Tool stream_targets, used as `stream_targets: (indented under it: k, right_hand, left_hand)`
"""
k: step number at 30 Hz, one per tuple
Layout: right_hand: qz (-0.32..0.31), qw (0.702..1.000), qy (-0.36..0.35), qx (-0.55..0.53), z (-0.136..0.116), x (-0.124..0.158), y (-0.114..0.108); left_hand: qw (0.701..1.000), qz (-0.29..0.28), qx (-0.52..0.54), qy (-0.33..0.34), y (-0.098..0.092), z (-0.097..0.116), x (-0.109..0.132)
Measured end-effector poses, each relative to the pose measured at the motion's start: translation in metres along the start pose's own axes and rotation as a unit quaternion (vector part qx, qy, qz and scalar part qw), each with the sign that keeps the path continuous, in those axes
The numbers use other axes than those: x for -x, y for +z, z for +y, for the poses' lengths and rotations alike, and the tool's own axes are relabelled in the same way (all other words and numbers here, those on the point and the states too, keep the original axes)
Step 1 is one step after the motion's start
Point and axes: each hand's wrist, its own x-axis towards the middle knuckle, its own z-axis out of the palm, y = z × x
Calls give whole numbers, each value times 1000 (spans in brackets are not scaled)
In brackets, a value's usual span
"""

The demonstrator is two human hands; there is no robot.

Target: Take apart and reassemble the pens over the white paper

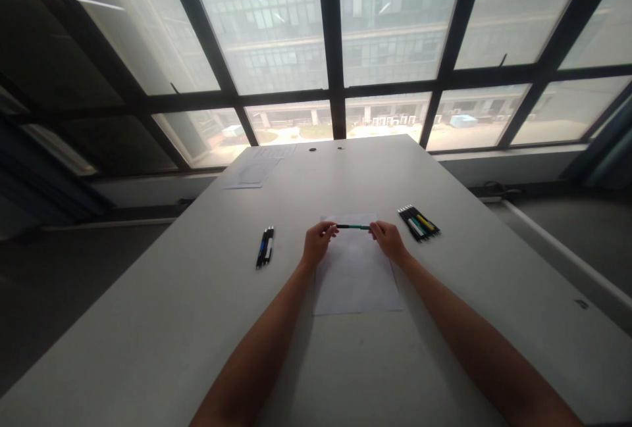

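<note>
A slim black pen with a green section [352, 226] is stretched level between my two hands, above the far part of a white sheet of paper [356, 276]. My left hand [318, 241] pinches its left end. At the other end, the fingers of my right hand [388, 240] are closed on it. Several black pens with silver tips [419, 223], some with yellow, white or green parts, lie side by side to the right of my right hand. Left of my left hand rest a few more black pens [265, 247], with blue and white parts.
All this is on a long white table [197, 322]. Sheets of paper [254, 169] lie at its far left corner. Two small round dark spots mark the far end. Beyond stand large dark-framed windows [334, 39], and a small dark item [581, 304] is near the right edge.
</note>
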Motion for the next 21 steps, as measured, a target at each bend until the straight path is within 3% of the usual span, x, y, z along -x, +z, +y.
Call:
stream_targets:
  k: [7, 15, 21]
  right_hand:
    - [-2, 1000, -4, -13, -2, 1, 0]
    - [-2, 1000, 2, -16, 0, 1, -1]
    - [5, 1000, 7, -9, -2, 0, -1]
  left_hand:
    - [999, -9, -40, 13, -2, 8, 1]
    - [1000, -18, 15, -10, -1, 1, 0]
    - [1000, -18, 12, 18, 0, 0, 2]
